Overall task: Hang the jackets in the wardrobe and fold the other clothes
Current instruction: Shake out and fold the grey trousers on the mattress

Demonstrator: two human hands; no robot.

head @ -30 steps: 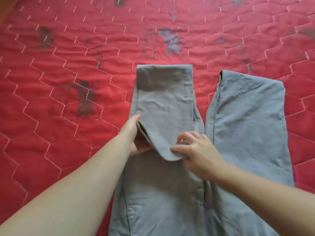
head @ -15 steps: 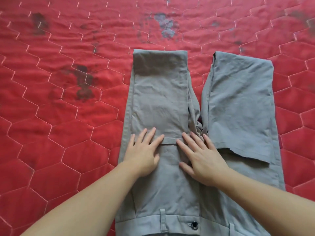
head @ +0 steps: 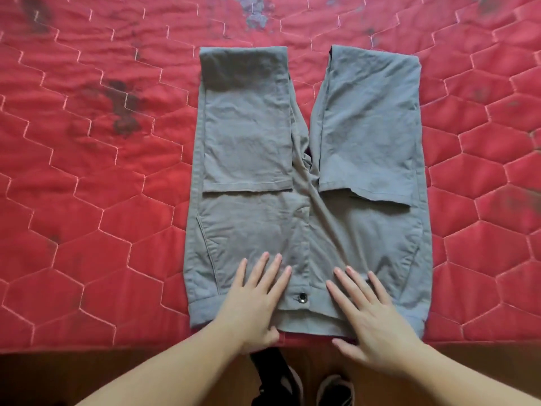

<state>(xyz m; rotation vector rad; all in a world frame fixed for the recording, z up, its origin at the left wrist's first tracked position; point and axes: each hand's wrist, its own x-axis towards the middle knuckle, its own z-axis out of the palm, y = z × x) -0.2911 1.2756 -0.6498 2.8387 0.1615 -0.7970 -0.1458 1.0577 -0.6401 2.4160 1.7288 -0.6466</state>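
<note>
Grey trousers (head: 310, 183) lie flat on the red quilted bed, waistband toward me. Both legs are folded back over the upper part, their hems lying across the thighs. A dark button (head: 302, 297) shows at the middle of the waistband. My left hand (head: 257, 300) rests flat on the waistband left of the button, fingers spread. My right hand (head: 371, 315) lies flat right of the button, fingers spread. Neither hand grips the cloth.
The red quilt (head: 87, 215) with a hexagon stitch and dark stains covers the bed around the trousers. Its near edge runs just below the waistband. Below it are a wooden floor (head: 468, 361) and my dark shoes (head: 333, 389).
The left trouser leg was laid down folded and let go. Both hands slid back toward me from the fold to the waistband, and the view pulled back to the bed's edge.
</note>
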